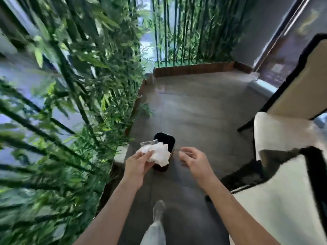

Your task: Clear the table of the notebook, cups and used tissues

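Left hand [137, 164] grips crumpled tissues [158, 153] over black bin [168, 141] on floor | right hand [193, 161] half-open, possibly holding clear cup, blurred | bin base hidden.

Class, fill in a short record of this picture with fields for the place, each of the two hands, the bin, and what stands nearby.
place: grey tiled floor beside green bamboo plants
left hand: holds crumpled white tissues, with a clear plastic piece on top
right hand: open, empty
bin: small black waste bin on the floor, just beyond the tissues
nearby: cream chairs with black frames at right
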Motion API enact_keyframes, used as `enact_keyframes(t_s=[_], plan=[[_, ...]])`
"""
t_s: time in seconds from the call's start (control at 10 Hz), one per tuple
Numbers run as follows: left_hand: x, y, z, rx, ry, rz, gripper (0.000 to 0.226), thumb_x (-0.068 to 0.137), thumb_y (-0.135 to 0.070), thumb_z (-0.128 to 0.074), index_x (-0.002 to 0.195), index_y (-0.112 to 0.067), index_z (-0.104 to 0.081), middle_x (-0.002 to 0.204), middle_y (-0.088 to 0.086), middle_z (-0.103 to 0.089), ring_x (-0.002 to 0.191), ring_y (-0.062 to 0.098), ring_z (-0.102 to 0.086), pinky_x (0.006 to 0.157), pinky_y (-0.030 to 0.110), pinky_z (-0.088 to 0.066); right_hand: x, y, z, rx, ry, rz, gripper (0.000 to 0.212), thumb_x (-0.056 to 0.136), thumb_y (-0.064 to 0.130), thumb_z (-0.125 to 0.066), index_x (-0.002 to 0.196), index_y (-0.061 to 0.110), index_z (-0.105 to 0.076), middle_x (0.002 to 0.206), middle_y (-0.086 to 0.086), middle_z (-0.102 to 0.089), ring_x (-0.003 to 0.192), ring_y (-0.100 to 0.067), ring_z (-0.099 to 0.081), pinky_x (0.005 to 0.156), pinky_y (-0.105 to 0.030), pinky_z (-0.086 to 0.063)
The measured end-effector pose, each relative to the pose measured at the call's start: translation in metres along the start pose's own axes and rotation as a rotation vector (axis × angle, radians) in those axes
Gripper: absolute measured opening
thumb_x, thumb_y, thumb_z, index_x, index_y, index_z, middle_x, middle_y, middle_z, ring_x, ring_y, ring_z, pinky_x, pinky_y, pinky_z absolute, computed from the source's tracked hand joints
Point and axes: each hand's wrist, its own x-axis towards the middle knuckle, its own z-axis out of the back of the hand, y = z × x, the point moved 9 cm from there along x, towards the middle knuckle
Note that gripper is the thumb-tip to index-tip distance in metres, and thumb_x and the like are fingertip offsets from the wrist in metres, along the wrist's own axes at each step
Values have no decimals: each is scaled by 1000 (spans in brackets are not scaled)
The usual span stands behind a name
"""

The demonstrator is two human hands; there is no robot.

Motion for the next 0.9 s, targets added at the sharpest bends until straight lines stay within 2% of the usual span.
enact_keyframes(t_s=[0.1, 0.2, 0.3, 0.4, 0.5, 0.6, 0.7, 0.8, 0.9], plan=[[70, 2, -8, 6, -61, 69, 22, 92, 8, -72, 77, -8, -70, 62, 2, -69, 58, 9, -71, 59, 25, -66, 64, -6, -8, -21, -28, -64, 14, 95, 5, -70, 109, 7, -71, 85, -1, -73, 72, -13, -68, 79, -37, -59], [141, 16, -15, 21, -103, 103, 18, 93, 7, -70, 81, -5, -68, 83, 10, -65, 73, 18, -66, 63, 25, -65, 128, -25, -9, -18, -68, -109, 13, 96, 3, -69, 108, 8, -69, 90, -6, -72, 78, -17, -66, 77, -32, -59], [199, 46, -15, 83, -141, 142, 15, 93, 2, -74, 78, -2, -72, 80, 7, -70, 69, 13, -73, 58, 21, -64, 177, -61, -12, -30, -101, -167, 12, 97, 6, -68, 108, 10, -70, 90, -5, -71, 76, -16, -65, 61, -16, -56], [262, 91, -13, 137, -163, 164, 14, 90, -3, -80, 76, -3, -79, 68, 2, -79, 63, 7, -77, 58, 23, -63, 232, -118, -21, -49, -99, -222, 11, 98, 8, -67, 107, 14, -71, 93, -3, -72, 77, -14, -65, 60, -15, -56], [320, 143, -9, 200, -166, 210, 19, 88, -9, -83, 69, -10, -83, 74, 6, -81, 68, 14, -77, 63, 30, -65, 280, -182, -32, -57, -93, -276, 11, 98, 8, -67, 106, 15, -71, 93, -5, -74, 76, -14, -66, 59, -15, -54], [379, 187, -3, 262, -200, 233, 15, 89, -12, -83, 75, -10, -80, 71, 2, -79, 69, 16, -75, 70, 34, -65, 317, -244, -39, -58, -83, -331, 12, 98, 6, -67, 105, 14, -72, 91, -9, -74, 74, -16, -66, 62, -21, -55], [425, 224, -3, 216, -209, 323, 24, 93, -19, -80, 69, -20, -76, 84, 4, -76, 79, 16, -71, 85, 38, -61, 334, -292, -36, -62, -73, -374, 12, 96, 8, -69, 101, 18, -74, 86, -8, -76, 72, -14, -69, 64, -24, -56], [448, 244, -3, 206, -187, 397, 21, 97, -32, -73, 84, -16, -67, 91, 4, -66, 84, 18, -61, 88, 35, -47, 342, -314, -25, -76, -71, -398, 12, 95, 9, -70, 98, 19, -75, 84, -7, -76, 72, -13, -69, 62, -23, -56], [439, 244, 2, 313, -176, 407, 24, 102, -35, -66, 86, -18, -60, 82, 6, -52, 76, 21, -53, 72, 34, -47, 340, -315, -8, -136, -84, -408, 11, 96, 9, -70, 99, 19, -75, 87, -9, -76, 74, -16, -71, 66, -27, -55]])
